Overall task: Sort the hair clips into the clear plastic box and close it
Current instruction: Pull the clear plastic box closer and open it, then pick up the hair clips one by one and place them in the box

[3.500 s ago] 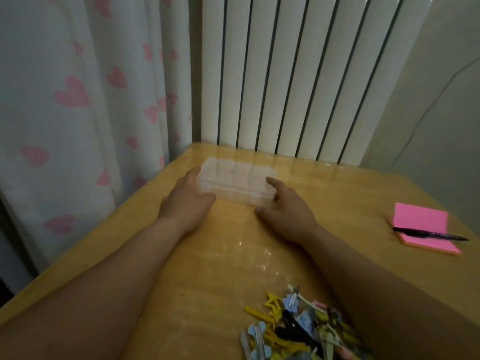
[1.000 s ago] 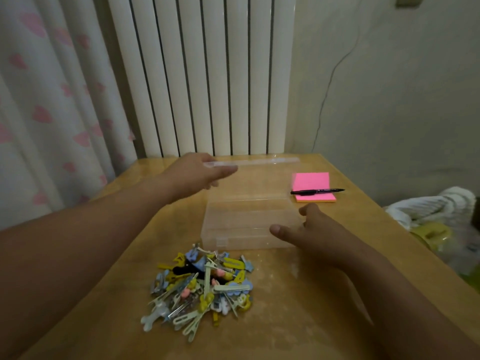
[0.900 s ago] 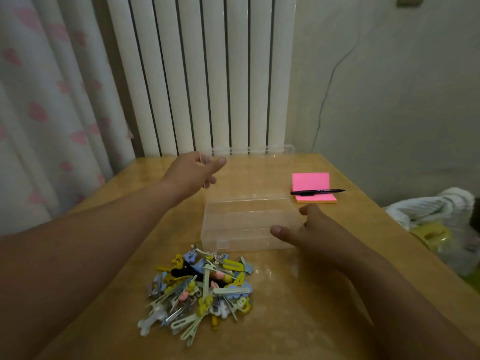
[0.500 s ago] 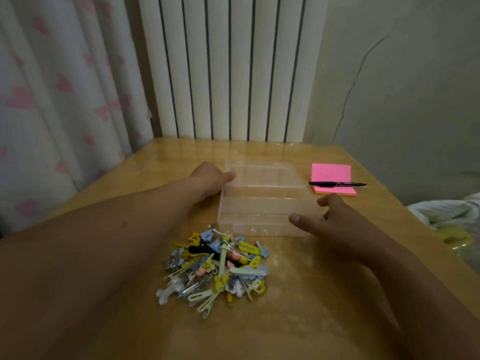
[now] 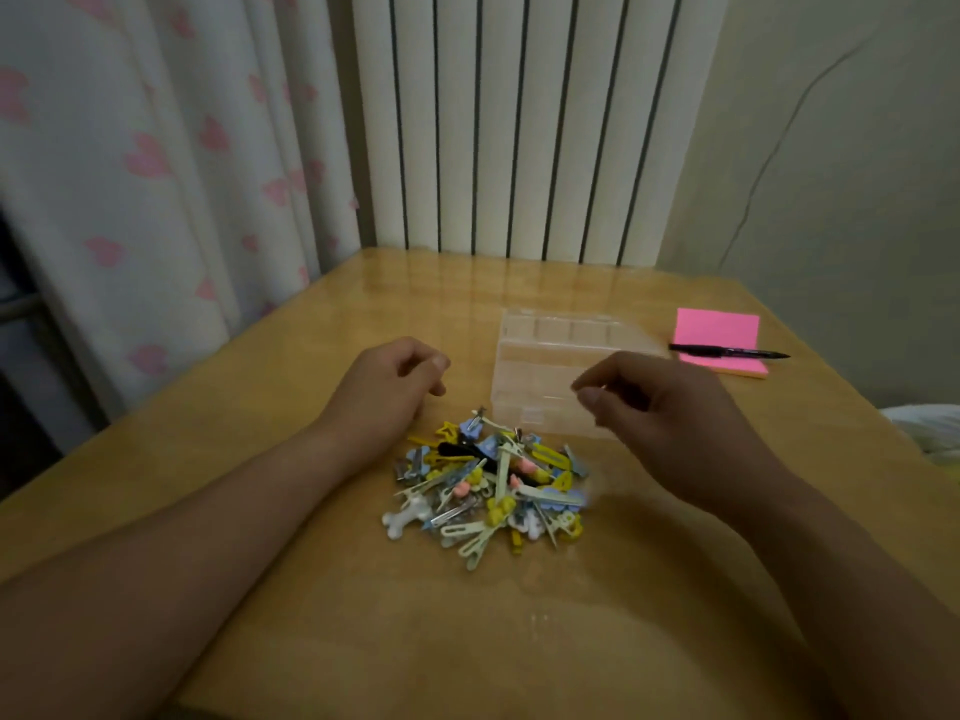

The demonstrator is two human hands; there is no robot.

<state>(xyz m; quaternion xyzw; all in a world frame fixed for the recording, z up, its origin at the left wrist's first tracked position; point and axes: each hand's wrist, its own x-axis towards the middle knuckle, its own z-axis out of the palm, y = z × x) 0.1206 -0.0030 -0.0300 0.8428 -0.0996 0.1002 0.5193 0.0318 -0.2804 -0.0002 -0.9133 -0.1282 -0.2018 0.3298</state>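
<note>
A clear plastic box [image 5: 540,366] stands open on the wooden table [image 5: 322,615], its lid folded flat behind it. In front of it lies a heap of hair clips [image 5: 493,485] in yellow, blue, white, pink and black. My left hand [image 5: 389,387] hovers left of the box and just behind the heap, fingers curled loosely, holding nothing. My right hand [image 5: 665,407] hangs over the box's front right corner and covers part of it; its fingers are bent and apart, with nothing in them.
A pink sticky-note pad [image 5: 719,337] with a black pen [image 5: 727,351] across it lies right of the box. A white radiator [image 5: 519,122] stands behind the table, and a heart-print curtain [image 5: 156,174] hangs at the left.
The lid has been swung fully back, so the box stands open. Both hands have left the box and drawn back toward the heap of clips.
</note>
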